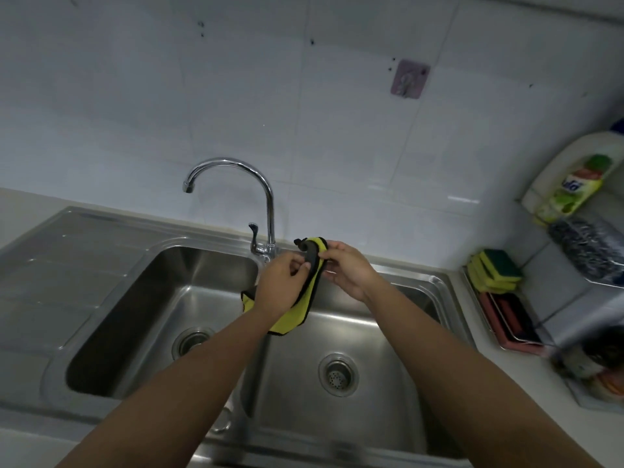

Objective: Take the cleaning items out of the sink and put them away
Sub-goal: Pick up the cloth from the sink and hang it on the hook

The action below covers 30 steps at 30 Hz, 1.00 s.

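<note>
Over the divider between the two basins of the sink (101,228), close to its back rim and just right of the faucet (268,201), both hands hold up the yellow cloth (287,320). The left hand (282,282) has its fingers curled on a fold near the top, and the cloth's lower part hangs behind that wrist, clear of the basin floor. The right hand (347,268) pinches the black-trimmed upper edge between thumb and fingers.

Both holds look only fingertip-deep, so if one pinch lets go during a re-grip, the cloth may drop back into a basin. Swung leftward, the hanging tail could snag the faucet lever. If the cloth is wet, which I cannot tell, it would drip across the table on its way to the wall hook (409,79) or the rack (506,319) at the table's right edge, where sponges (494,270) crowd the space.
</note>
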Each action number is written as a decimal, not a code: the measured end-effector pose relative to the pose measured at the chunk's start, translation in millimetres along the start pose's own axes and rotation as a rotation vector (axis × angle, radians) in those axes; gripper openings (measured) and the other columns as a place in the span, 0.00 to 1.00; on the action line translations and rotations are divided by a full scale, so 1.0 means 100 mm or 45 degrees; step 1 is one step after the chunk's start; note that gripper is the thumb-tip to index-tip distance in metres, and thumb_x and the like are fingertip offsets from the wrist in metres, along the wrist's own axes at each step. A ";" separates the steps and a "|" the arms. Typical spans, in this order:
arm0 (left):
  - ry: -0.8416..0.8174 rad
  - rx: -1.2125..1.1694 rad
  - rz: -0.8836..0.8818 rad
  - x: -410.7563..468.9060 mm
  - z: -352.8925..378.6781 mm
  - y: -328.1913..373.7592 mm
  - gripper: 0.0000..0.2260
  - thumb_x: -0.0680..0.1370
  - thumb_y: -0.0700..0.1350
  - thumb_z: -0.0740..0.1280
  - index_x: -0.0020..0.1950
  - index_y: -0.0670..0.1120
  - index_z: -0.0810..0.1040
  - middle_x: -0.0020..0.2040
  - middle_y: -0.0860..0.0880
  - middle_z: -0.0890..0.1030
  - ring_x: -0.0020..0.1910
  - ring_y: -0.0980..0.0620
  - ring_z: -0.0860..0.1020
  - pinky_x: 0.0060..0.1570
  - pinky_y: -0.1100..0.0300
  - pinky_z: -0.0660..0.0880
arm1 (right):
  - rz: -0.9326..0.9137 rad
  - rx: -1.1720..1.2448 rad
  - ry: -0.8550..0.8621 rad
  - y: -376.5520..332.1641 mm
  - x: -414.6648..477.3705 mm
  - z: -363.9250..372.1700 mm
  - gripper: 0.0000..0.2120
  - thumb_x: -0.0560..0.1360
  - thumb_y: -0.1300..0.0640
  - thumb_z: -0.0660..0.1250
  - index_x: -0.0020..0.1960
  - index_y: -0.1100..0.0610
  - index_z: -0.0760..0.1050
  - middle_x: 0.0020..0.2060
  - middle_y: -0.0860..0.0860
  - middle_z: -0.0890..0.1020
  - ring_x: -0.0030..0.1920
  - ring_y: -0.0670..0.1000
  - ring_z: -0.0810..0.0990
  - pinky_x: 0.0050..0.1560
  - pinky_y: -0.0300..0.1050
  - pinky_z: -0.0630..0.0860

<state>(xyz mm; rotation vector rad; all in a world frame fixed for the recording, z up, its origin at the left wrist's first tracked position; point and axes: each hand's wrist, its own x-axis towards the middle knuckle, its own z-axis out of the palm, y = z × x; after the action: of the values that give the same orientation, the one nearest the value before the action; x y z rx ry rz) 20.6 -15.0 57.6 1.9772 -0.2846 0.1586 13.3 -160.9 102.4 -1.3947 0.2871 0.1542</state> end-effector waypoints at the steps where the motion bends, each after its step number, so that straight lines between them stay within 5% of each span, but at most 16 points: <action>1: 0.004 -0.036 0.000 -0.01 0.05 0.10 0.04 0.76 0.48 0.68 0.46 0.48 0.77 0.40 0.53 0.80 0.42 0.53 0.79 0.47 0.57 0.76 | -0.005 -0.002 -0.009 -0.06 -0.05 -0.06 0.11 0.76 0.67 0.61 0.53 0.57 0.76 0.41 0.53 0.81 0.41 0.51 0.79 0.47 0.44 0.76; 6: -0.005 -0.059 -0.064 -0.02 0.23 0.48 0.09 0.74 0.50 0.70 0.47 0.46 0.77 0.41 0.51 0.81 0.41 0.52 0.79 0.42 0.59 0.74 | 0.018 0.014 -0.032 -0.30 -0.22 -0.30 0.03 0.76 0.61 0.63 0.49 0.59 0.75 0.41 0.54 0.79 0.40 0.53 0.79 0.47 0.48 0.78; 10: 0.014 0.054 -0.018 -0.04 0.34 0.67 0.05 0.75 0.47 0.67 0.42 0.47 0.75 0.36 0.49 0.80 0.37 0.47 0.78 0.37 0.55 0.73 | -0.008 -0.095 0.059 -0.45 -0.32 -0.52 0.09 0.74 0.53 0.69 0.51 0.57 0.77 0.42 0.53 0.82 0.40 0.51 0.82 0.40 0.45 0.79; 14: 0.160 0.088 0.026 -0.07 0.39 0.83 0.03 0.76 0.43 0.65 0.43 0.45 0.75 0.38 0.46 0.80 0.36 0.49 0.75 0.36 0.56 0.72 | -0.078 -0.028 0.155 -0.53 -0.36 -0.74 0.03 0.76 0.61 0.65 0.50 0.57 0.75 0.48 0.57 0.81 0.46 0.55 0.81 0.45 0.49 0.79; 19: 0.181 0.047 0.057 -0.11 0.56 0.98 0.02 0.76 0.40 0.64 0.44 0.46 0.74 0.37 0.50 0.77 0.35 0.53 0.74 0.34 0.63 0.69 | -0.084 0.025 0.154 -0.56 -0.47 -0.95 0.10 0.75 0.63 0.62 0.56 0.58 0.76 0.52 0.58 0.81 0.49 0.57 0.80 0.43 0.49 0.79; 23: 0.144 -0.031 0.074 -0.07 0.68 1.04 0.04 0.76 0.45 0.67 0.47 0.45 0.78 0.40 0.51 0.81 0.39 0.52 0.78 0.39 0.60 0.75 | -0.112 0.079 0.214 -0.66 -0.47 -1.03 0.13 0.75 0.54 0.69 0.56 0.59 0.79 0.47 0.56 0.83 0.42 0.53 0.82 0.34 0.43 0.78; 26: 0.099 -0.029 0.090 0.02 0.72 1.07 0.06 0.75 0.48 0.69 0.46 0.46 0.79 0.40 0.51 0.82 0.41 0.51 0.81 0.41 0.54 0.78 | -0.199 -0.020 0.333 -0.73 -0.40 -1.09 0.13 0.73 0.52 0.71 0.51 0.60 0.80 0.43 0.54 0.83 0.43 0.53 0.82 0.38 0.45 0.79; 30: 0.187 0.045 0.199 0.23 0.61 1.13 0.06 0.76 0.47 0.68 0.46 0.45 0.78 0.40 0.51 0.81 0.40 0.53 0.78 0.38 0.63 0.73 | -0.339 -0.063 0.430 -0.92 -0.28 -1.14 0.04 0.74 0.57 0.68 0.43 0.57 0.78 0.39 0.51 0.79 0.41 0.51 0.77 0.40 0.43 0.76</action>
<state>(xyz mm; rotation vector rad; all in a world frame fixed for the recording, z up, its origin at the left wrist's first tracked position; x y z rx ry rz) 11.5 -117.8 137.3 1.9666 -0.3425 0.4101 -0.8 -287.0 181.0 -1.4926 0.3746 -0.2984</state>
